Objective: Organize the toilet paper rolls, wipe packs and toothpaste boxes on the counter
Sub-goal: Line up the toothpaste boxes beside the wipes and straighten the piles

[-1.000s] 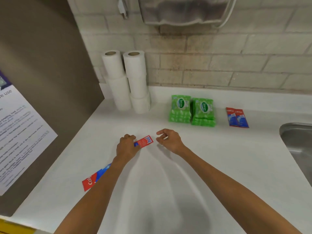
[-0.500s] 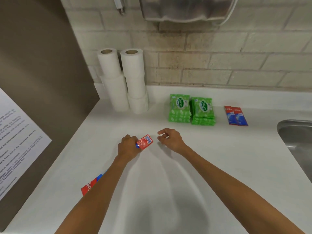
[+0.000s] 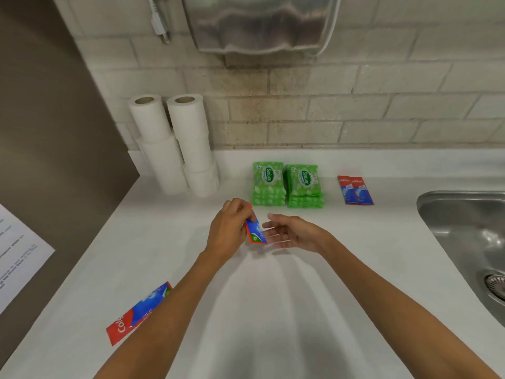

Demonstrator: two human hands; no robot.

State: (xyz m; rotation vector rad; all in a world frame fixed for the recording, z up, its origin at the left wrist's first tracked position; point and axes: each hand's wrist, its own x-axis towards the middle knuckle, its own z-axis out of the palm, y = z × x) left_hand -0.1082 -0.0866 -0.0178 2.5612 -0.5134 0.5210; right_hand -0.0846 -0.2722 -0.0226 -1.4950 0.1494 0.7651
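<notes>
The left hand [image 3: 228, 228] grips a toothpaste box [image 3: 256, 231] above the middle of the bench [image 3: 314, 310], long axis running far to near. The right hand [image 3: 293, 233] waits open just right of it. The paired boxes [image 3: 355, 190] lie far right, nearer the right hand

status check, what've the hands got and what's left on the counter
Left hand gripping toothpaste box above counter; right hand open beside it. Another box lies loose under left forearm. Nothing in the way.
</notes>
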